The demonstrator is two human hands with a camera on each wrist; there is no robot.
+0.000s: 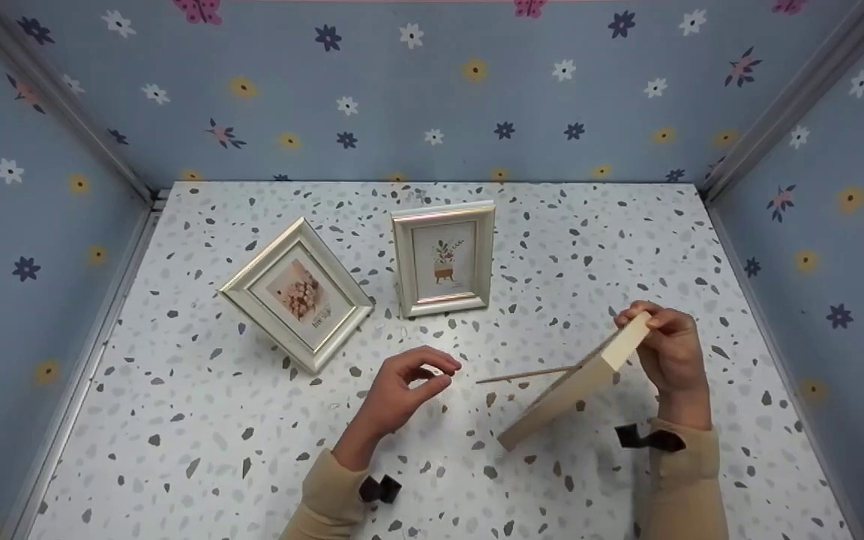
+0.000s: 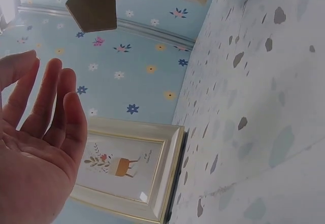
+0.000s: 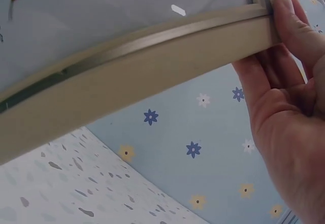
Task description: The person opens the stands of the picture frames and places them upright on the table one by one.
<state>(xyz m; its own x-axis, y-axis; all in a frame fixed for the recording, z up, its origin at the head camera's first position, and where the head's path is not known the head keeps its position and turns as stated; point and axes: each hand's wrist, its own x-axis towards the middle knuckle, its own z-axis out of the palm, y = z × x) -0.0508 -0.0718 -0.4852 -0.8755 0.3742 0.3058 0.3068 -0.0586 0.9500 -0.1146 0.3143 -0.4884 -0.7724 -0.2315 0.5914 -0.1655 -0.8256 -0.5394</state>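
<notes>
My right hand [image 1: 672, 352] grips a cream picture frame [image 1: 571, 401] by its upper corner, thumb on one side and fingers on the other. The frame leans above the table, its thin brown stand [image 1: 526, 374] sticking out behind toward the left. Part of its glazed picture and pale border [image 3: 167, 71] shows in the right wrist view. My left hand [image 1: 406, 386] hovers left of the stand, fingers loosely bent and holding nothing. In the left wrist view, its palm and fingers [image 2: 43, 127] are apart from the brown stand [image 2: 94, 5] overhead.
A picture frame with a potted-plant print [image 1: 443, 259] stands upright near the table's back middle. Left of it, another frame [image 1: 297, 296] with a flower picture sits turned at an angle. Flower-patterned walls [image 1: 402, 67] enclose the speckled white table [image 1: 199, 420] on three sides.
</notes>
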